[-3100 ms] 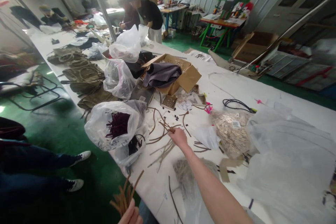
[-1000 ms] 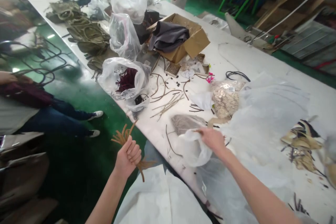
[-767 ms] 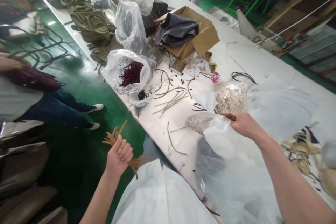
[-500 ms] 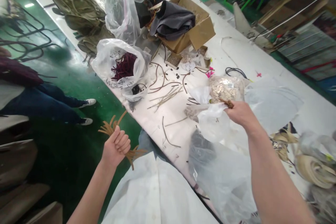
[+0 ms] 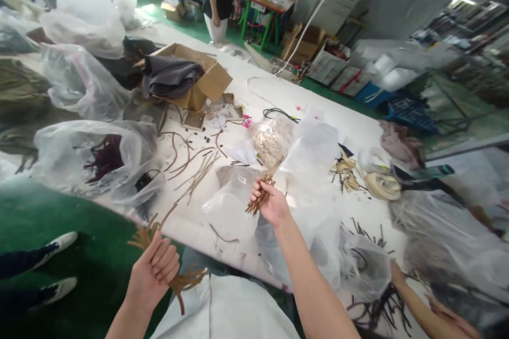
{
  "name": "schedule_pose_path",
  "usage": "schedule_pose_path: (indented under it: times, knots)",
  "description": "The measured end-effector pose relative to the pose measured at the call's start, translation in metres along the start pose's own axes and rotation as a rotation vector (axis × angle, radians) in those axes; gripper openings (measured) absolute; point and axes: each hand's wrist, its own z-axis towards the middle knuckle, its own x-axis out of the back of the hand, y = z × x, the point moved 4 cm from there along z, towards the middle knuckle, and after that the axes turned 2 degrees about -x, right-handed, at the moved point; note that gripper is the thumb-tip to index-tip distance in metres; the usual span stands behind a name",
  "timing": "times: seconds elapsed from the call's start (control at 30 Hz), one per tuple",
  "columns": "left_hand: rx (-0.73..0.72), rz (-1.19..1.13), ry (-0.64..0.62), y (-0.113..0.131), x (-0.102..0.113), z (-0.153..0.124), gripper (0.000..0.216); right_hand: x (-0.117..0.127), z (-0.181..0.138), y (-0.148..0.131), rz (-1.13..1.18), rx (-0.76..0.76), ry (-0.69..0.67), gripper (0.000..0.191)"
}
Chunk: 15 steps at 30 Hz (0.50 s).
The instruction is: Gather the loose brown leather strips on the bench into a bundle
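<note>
Left hand (image 5: 153,274) fisted around a bundle of tan strips (image 5: 181,282), held low off the white table (image 5: 274,100) edge, ends fanning up-left and down-right. Right hand (image 5: 270,202) pinches a smaller tan bunch (image 5: 258,198) over clear bags (image 5: 314,169), long axis steeply tilted. Strips look light, limp; grip mid-length.

Right-edge plastic bags (image 5: 457,243) blurred

Head view, down over table (image 5: 358,122)
</note>
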Motion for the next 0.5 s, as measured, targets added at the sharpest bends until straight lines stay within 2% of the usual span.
schedule_pose_path:
  times: [0.2,0.4,0.5]
  knots:
    - [0.088,0.150,0.023,-0.032,-0.038,0.015,0.059,0.024,-0.043,-0.018,0.086,0.208,0.050,0.021]
    - [0.051,0.272,0.121,-0.055,-0.066,0.024,0.058,0.058,-0.086,-0.057,0.244,0.362,0.002,0.028]
    - [0.133,0.424,-0.015,-0.075,-0.086,0.030,0.057,0.081,-0.108,-0.075,0.329,0.430,0.017,0.029]
